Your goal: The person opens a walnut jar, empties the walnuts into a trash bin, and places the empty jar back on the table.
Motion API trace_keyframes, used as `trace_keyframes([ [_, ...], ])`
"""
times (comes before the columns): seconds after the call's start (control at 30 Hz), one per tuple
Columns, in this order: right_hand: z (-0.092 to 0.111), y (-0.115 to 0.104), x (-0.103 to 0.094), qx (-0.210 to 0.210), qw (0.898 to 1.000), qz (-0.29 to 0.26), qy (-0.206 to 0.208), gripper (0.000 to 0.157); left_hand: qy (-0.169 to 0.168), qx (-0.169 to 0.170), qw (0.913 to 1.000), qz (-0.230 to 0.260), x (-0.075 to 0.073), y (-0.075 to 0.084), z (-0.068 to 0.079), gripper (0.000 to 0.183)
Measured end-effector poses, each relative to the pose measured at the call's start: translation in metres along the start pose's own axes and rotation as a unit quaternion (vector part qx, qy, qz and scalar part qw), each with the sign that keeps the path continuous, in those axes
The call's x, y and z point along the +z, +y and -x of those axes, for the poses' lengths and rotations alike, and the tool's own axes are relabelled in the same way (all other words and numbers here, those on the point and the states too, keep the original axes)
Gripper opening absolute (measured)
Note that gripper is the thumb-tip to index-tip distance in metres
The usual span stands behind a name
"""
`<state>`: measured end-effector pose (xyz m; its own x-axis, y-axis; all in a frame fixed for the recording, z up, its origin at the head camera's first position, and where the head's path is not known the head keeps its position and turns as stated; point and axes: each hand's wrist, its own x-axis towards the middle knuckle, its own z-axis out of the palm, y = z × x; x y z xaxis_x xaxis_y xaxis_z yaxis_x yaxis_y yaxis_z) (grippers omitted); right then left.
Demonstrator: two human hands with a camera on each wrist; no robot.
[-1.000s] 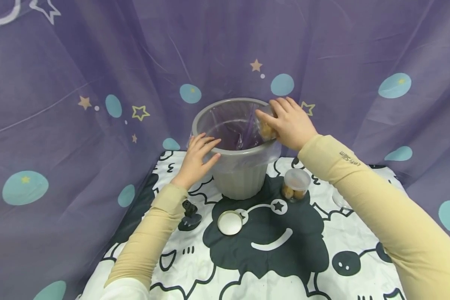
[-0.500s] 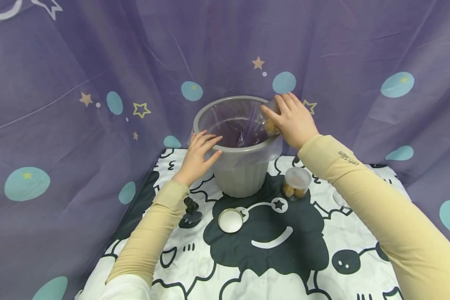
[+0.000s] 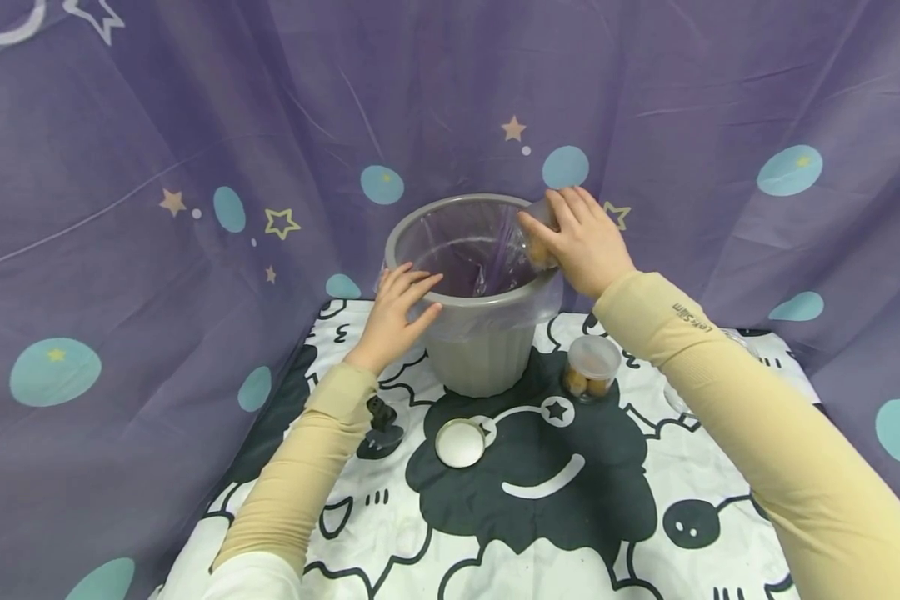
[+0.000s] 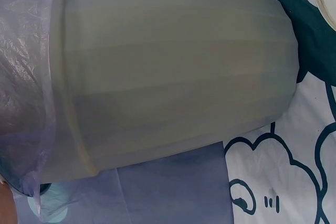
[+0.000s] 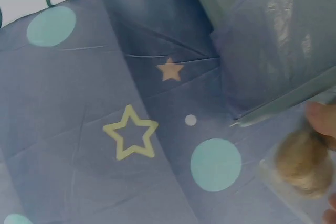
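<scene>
Black-and-white printed cloth beneath a grey bin, clear tub, pale disc, small black object, transparent item.

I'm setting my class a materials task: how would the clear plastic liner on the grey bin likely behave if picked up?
The liner would probably be floppy, since it drapes creased over the bin. It's likely light for its size, as it looks thin and see-through. Its glossy highlights suggest it may feel slippery.
</scene>
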<state>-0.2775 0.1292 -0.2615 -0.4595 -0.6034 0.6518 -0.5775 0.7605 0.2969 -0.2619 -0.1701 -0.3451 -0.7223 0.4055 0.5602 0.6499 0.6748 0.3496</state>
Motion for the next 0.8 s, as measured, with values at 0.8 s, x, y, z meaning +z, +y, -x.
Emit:
trace_keyframes([
  [0.8, 0.0016, 0.0016, -0.0011, 0.026, 1.000, -0.009, -0.004, 0.057, 0.009, 0.015, 0.9998, 0.006, 0.0033, 0.0005, 0.0005, 0.043],
])
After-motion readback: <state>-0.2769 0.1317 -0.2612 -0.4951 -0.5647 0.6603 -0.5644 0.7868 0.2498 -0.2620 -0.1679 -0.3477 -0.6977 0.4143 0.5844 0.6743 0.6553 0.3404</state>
